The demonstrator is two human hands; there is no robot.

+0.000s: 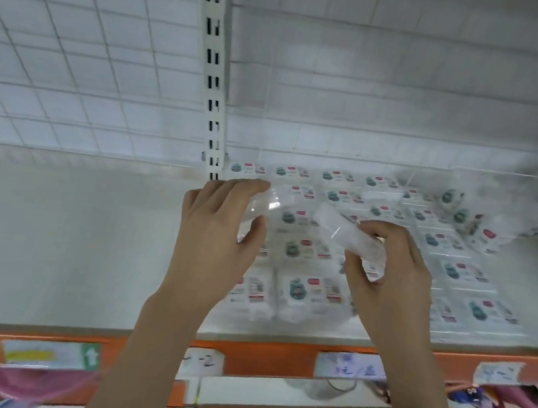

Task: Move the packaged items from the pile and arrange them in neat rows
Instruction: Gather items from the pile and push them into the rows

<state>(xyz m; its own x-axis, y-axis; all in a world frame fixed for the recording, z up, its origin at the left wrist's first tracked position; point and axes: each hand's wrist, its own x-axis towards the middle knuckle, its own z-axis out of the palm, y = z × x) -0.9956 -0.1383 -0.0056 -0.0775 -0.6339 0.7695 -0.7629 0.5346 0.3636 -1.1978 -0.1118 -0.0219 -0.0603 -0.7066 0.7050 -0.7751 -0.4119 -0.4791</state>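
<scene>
The small white packets with teal and red printed labels (312,291) are wrapped in clear glossy plastic film that catches the light. The clear plastic pack in the right hand (351,238) is smooth and shiny, with a crinkled, see-through end; the transparent film piece under the left hand (262,203) looks equally glossy. The off-white shelf board (65,244) is matt and smooth (painted metal, by the look of it). The white slotted upright post (215,68) is painted metal with a dull sheen, and the white wire grid back panel (76,38) is thin coated wire. The orange shelf-edge strip (259,358) carries glossy clear plastic label holders (348,367) over paper tags.
</scene>
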